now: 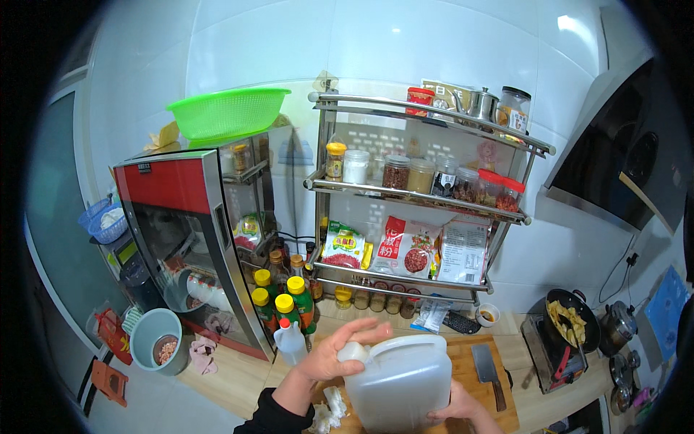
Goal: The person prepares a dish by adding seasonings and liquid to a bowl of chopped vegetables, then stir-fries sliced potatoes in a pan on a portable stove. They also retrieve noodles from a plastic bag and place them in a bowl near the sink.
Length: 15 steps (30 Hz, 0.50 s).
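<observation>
A large translucent plastic jug with a moulded handle on top is held up over a wooden cutting board. At the jug's upper left corner, my left hand has its thumb and palm around the white cap, while its other fingers reach out above. My right hand grips the jug low on its right side. To the right on the board lies a cleaver with a wooden handle. Some crumpled white material, too unclear to name, lies below my left wrist.
Behind my left hand stand a white bottle with a red cap and several yellow-capped bottles. A steel spice rack hangs ahead. On the right, a wok of food sits on a portable stove. A glass-fronted cabinet rises on the left.
</observation>
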### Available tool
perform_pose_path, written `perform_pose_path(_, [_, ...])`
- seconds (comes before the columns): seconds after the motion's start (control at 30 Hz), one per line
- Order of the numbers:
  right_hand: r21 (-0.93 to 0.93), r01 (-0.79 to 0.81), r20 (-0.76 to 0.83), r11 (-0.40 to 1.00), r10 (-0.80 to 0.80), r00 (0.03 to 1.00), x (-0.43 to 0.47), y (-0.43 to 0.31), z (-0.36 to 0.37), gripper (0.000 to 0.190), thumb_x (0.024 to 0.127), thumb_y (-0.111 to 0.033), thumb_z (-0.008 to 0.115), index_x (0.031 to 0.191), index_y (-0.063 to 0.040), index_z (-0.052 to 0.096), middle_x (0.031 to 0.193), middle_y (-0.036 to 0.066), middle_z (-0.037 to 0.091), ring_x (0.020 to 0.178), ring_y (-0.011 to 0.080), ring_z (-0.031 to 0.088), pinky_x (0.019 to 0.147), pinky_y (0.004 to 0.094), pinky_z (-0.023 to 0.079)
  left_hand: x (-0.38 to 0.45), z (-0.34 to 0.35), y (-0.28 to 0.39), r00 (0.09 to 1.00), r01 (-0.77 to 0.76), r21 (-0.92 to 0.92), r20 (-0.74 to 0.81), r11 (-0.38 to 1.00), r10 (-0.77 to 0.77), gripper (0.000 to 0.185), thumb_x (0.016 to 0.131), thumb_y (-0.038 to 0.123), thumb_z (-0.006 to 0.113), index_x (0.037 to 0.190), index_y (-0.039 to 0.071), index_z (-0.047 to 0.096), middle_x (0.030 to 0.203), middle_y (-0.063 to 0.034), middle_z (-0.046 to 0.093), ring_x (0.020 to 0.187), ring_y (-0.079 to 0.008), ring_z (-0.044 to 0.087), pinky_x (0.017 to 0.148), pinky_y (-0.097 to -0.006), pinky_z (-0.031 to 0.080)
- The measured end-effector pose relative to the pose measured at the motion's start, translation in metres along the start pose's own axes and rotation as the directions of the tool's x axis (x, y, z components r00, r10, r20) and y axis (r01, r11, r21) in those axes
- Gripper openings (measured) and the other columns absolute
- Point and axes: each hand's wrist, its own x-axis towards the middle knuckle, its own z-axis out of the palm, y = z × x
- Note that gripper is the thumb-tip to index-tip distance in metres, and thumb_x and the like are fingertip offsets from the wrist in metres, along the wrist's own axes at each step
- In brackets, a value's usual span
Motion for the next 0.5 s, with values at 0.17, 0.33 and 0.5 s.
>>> perform_pose_path(0.17, [-0.023, 0.054, -0.124, 0.998, -0.057, 0.991, 0.011, -0.032, 0.006, 0.102, 0.053, -0.02, 0.083, 0.135, -0.005, 0.025, 0.122, 0.01, 0.046, 0.111, 0.0202, 0.046, 0.094, 0.0349, 0.038, 0.013, -0.004, 0.02, 0.953, -0.027, 0.35, -0.274, 0.936, 0.13, 0.079, 0.076, 0.032, 0.069, 0.136, 0.005, 0.024, 0.134, -0.0158, 0.037, 0.128, -0.0281, 0.031, 0.104, -0.0417, 0.024])
perform_pose_path(0.33, [-0.39, 0.04, -0.224, 0.92, -0.137, 0.965, 0.023, -0.052, 0.015, 0.1, 0.054, -0.023, 0.083, 0.134, -0.004, 0.026, 0.121, 0.011, 0.047, 0.111, 0.0197, 0.046, 0.093, 0.0354, 0.039, 0.01, 0.001, 0.008, 0.853, -0.126, 0.162, -0.486, 0.979, 0.191, 0.058, 0.083, 0.007, 0.058, 0.131, 0.001, 0.026, 0.13, -0.0179, 0.04, 0.118, -0.0296, 0.045, 0.099, -0.0381, 0.034])
perform_pose_path(0.5, [0.043, 0.019, -0.022, 0.999, -0.018, 1.0, 0.033, -0.038, 0.012, 0.095, 0.056, -0.018, 0.082, 0.133, -0.003, 0.029, 0.123, 0.01, 0.045, 0.114, 0.0187, 0.044, 0.094, 0.0347, 0.037, 0.019, -0.022, 0.028, 0.976, -0.216, -0.022, -0.039, 0.976, 0.215, 0.067, 0.082, 0.013, 0.06, 0.136, 0.004, 0.021, 0.14, -0.0193, 0.027, 0.127, -0.0321, 0.033, 0.102, -0.0421, 0.03])
